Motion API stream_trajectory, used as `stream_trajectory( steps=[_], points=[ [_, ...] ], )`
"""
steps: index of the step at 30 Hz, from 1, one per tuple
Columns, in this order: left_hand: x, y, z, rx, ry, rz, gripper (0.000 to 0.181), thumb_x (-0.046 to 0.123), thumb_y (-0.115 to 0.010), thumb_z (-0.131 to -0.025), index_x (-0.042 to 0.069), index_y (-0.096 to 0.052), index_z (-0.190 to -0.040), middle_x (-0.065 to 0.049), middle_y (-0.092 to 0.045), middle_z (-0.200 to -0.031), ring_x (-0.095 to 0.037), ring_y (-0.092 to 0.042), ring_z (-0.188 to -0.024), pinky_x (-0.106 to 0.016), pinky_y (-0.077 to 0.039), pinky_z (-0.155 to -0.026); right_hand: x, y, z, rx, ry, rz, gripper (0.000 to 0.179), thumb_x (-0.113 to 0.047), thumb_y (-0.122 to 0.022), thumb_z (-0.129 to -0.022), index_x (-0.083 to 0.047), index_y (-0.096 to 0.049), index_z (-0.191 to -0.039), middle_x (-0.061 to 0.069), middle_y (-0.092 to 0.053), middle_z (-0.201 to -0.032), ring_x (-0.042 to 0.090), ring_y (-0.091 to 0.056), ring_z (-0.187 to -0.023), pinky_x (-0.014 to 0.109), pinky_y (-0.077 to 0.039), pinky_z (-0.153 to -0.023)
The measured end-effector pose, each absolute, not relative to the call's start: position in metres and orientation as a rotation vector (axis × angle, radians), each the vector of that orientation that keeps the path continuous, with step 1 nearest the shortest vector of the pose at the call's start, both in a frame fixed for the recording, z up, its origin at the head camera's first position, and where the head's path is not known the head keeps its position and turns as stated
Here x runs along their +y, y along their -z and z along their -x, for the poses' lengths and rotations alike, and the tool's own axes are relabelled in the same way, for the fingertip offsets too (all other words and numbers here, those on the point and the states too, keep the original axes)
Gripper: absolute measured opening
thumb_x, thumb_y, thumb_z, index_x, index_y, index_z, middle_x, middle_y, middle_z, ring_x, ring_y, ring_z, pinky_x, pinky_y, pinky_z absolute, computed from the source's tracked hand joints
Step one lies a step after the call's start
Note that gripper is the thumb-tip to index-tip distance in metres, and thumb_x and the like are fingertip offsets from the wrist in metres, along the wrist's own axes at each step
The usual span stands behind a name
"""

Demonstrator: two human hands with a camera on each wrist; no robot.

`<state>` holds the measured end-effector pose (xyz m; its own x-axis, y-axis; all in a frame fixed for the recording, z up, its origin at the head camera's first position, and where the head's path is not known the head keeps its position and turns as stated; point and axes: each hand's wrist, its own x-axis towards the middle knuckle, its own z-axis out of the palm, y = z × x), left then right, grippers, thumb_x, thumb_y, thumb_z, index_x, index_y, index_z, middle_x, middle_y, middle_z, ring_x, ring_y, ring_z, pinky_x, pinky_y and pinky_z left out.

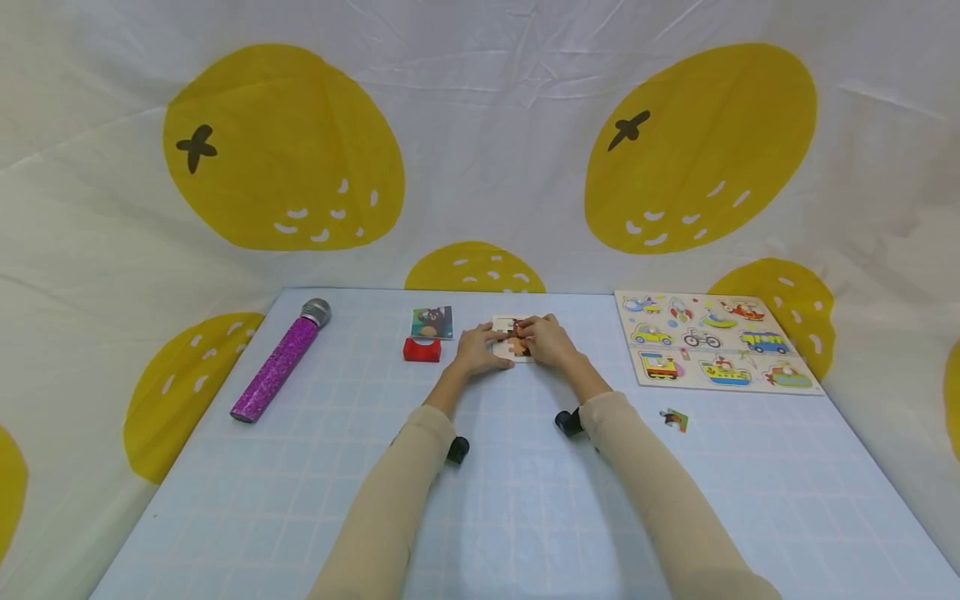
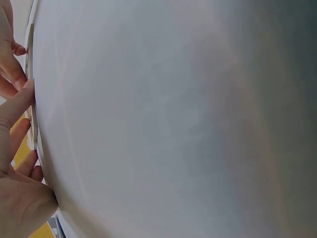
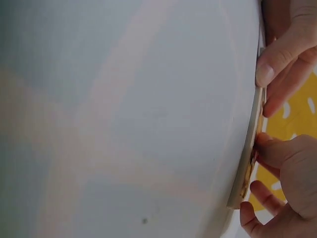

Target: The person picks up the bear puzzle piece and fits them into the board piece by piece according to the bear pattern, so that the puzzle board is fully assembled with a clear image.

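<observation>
Puzzle board x1, far middle of counter. Left hand clamped on left edge; right hand bunched at face, cannot tell if pinching anything. Also: 1 loose puzzle piece, 1 microphone, 1 picture card just beyond 1 red block, 1 vehicle board with 10 pictures.

No text, label, brand or number can be read in any view; the small jigsaw is partly hidden. Details on the picture board are too small to read.
</observation>
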<state>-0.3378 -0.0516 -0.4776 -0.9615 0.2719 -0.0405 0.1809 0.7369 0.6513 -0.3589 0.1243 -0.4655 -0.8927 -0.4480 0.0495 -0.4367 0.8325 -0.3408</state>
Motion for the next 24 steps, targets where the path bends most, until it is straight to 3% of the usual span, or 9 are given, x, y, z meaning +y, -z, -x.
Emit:
stream_trajectory(
  steps=[7,19,24],
  points=[
    [-0.052,0.477,0.336,2.802,-1.035,-0.371,0.060,0.030,-0.078,-0.075,0.011,-0.059,-0.129,-0.015,-0.037,-0.147,-0.035,-0.028,-0.138,-0.051,-0.010,-0.115,0.125,0.462,0.358,2.963,0.459,0.805,0.027,-0.008,-0.058,-0.091,0.001,-0.066,-0.116,0.015,-0.059,-0.127,0.038,-0.049,-0.114,0.048,-0.042,-0.096],
    [-0.052,0.479,0.338,2.783,-1.050,-0.344,0.060,0.031,-0.078,-0.076,0.013,-0.059,-0.130,-0.013,-0.036,-0.149,-0.035,-0.026,-0.139,-0.049,-0.009,-0.116,0.120,0.455,0.362,2.894,0.441,0.674,0.026,-0.007,-0.056,-0.092,-0.002,-0.067,-0.115,0.012,-0.054,-0.134,0.038,-0.044,-0.122,0.050,-0.042,-0.099],
    [-0.052,0.479,0.339,2.776,-1.069,-0.339,0.059,0.030,-0.078,-0.076,0.013,-0.059,-0.129,-0.013,-0.036,-0.148,-0.035,-0.026,-0.139,-0.049,-0.009,-0.116,0.115,0.450,0.362,2.884,0.432,0.633,0.023,-0.010,-0.056,-0.093,-0.003,-0.069,-0.111,0.013,-0.059,-0.125,0.034,-0.051,-0.116,0.048,-0.044,-0.098]
  ],
)
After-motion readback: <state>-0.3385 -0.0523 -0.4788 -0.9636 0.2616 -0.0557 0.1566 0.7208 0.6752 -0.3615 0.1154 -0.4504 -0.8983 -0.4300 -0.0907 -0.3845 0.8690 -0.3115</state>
